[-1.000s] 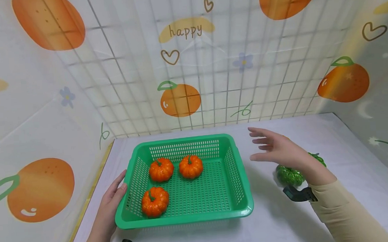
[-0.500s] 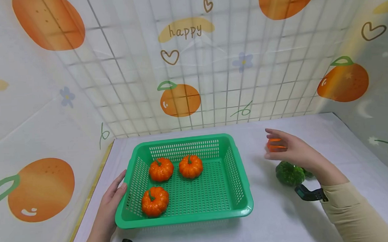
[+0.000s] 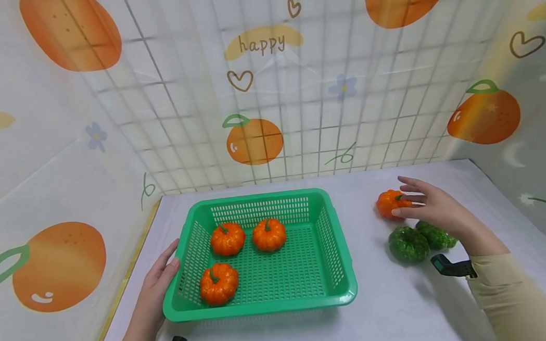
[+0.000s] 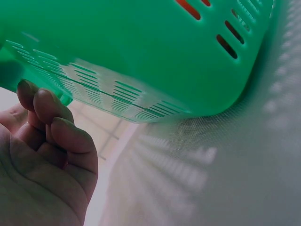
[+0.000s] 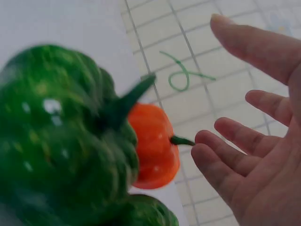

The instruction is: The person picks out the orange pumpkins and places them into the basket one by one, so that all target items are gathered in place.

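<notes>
A green plastic basket (image 3: 293, 307) holds three small orange pumpkins (image 3: 227, 239) at its left side. My left hand (image 3: 150, 293) rests against the basket's left side, thumb and fingertips at the outer rim. In the left wrist view its fingers (image 4: 70, 139) are loosely bent, their tips holding nothing. On the right, my right hand (image 3: 437, 207), fingers spread and slightly bent, hovers beside another orange pumpkin (image 3: 389, 204), partly covering it. Two green pumpkins (image 3: 409, 244) lie nearer, below the right wrist. In the right wrist view, a green pumpkin (image 5: 51, 136) partly hides the orange pumpkin (image 5: 155, 146).
The white tabletop (image 3: 375, 310) ends at a curtain (image 3: 296, 96) printed with oranges, hung along the back and both sides. A grid shows through it. Each wrist carries a black strapped device (image 3: 452, 268).
My right hand has moved right, away from the basket, uncovering the orange pumpkin and the green pumpkins on the table. The left hand and basket stay put.
</notes>
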`<state>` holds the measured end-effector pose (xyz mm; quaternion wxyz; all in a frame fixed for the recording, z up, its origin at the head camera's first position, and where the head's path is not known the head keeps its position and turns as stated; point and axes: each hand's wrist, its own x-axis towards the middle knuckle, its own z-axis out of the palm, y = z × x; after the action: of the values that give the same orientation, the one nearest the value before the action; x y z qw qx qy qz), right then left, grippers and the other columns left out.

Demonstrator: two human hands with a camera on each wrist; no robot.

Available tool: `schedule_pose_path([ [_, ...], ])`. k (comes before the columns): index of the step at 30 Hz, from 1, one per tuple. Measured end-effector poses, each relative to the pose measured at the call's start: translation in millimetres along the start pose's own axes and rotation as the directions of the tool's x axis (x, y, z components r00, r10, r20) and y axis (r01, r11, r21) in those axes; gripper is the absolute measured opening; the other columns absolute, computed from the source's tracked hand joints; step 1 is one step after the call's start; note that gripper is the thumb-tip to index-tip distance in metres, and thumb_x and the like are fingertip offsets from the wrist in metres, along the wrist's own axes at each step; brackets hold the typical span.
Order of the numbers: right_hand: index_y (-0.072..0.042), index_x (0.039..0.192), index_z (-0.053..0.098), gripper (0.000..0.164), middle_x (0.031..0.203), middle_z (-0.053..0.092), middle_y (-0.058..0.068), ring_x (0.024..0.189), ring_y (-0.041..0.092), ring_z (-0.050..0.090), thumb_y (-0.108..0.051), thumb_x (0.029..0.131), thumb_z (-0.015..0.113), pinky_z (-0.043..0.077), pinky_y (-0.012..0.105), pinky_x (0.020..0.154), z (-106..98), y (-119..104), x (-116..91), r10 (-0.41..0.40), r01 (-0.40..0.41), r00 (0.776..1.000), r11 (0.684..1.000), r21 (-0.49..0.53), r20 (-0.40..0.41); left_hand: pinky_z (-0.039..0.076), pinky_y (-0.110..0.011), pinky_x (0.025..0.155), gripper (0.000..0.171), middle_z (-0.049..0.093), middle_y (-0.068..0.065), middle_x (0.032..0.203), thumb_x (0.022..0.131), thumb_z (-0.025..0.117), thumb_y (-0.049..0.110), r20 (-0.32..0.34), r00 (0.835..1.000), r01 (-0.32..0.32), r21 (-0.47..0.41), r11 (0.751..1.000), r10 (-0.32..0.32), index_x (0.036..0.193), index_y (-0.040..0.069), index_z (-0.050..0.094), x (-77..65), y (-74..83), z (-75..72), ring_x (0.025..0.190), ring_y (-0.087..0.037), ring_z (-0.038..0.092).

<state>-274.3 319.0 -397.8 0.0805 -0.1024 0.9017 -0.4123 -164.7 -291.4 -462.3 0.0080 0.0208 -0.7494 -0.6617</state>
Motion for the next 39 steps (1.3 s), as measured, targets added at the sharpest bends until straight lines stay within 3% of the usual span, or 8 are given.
schedule_pose_path([
  [5,-0.010,0.159,0.018,0.096,0.153,0.032,0.027,0.133,0.049,0.037,-0.040,0.088,0.075,0.041,0.062,0.099,-9.6,5.5,3.7,-0.002,0.002,1.000,1.000,0.011,-0.023,0.054,-0.031,0.087,0.056,0.030,-0.011,0.158,0.105,0.045,0.041,0.007,1.000,0.006,-0.010,1.000,-0.006,0.157,0.026,0.030,0.2,-0.6,-1.0,0.118,-0.011,0.057],
  [14,-0.004,0.157,0.022,0.101,0.148,0.034,0.033,0.133,0.052,0.035,-0.048,0.084,0.076,0.037,0.065,0.100,-14.3,8.9,19.4,0.043,-0.046,0.999,0.993,-0.112,-0.026,0.054,-0.032,0.086,0.055,0.032,-0.012,0.157,0.106,0.045,0.040,0.001,1.000,0.004,-0.017,1.000,-0.004,0.157,0.026,0.030,0.3,-1.0,-1.8,0.118,-0.011,0.058],
  [26,0.004,0.151,0.029,0.097,0.141,0.037,0.039,0.124,0.055,0.042,-0.045,0.084,0.078,0.042,0.062,0.097,-4.5,27.3,38.9,0.060,-0.050,0.997,0.980,-0.194,0.045,0.054,-0.032,0.087,0.056,0.030,-0.010,0.158,0.105,0.045,0.042,0.011,1.000,0.024,-0.026,0.999,-0.024,0.157,0.026,0.029,0.3,-0.6,-2.5,0.118,-0.010,0.058],
  [39,0.003,0.150,0.032,0.094,0.140,0.037,0.038,0.121,0.050,0.042,-0.039,0.082,0.081,0.035,0.067,0.100,4.7,30.8,43.1,0.155,-0.138,0.986,0.966,-0.221,0.061,0.054,-0.031,0.087,0.056,0.030,-0.012,0.158,0.105,0.046,0.040,0.011,1.000,0.013,-0.025,1.000,-0.013,0.157,0.025,0.030,-0.2,1.5,-0.9,0.119,-0.010,0.057],
])
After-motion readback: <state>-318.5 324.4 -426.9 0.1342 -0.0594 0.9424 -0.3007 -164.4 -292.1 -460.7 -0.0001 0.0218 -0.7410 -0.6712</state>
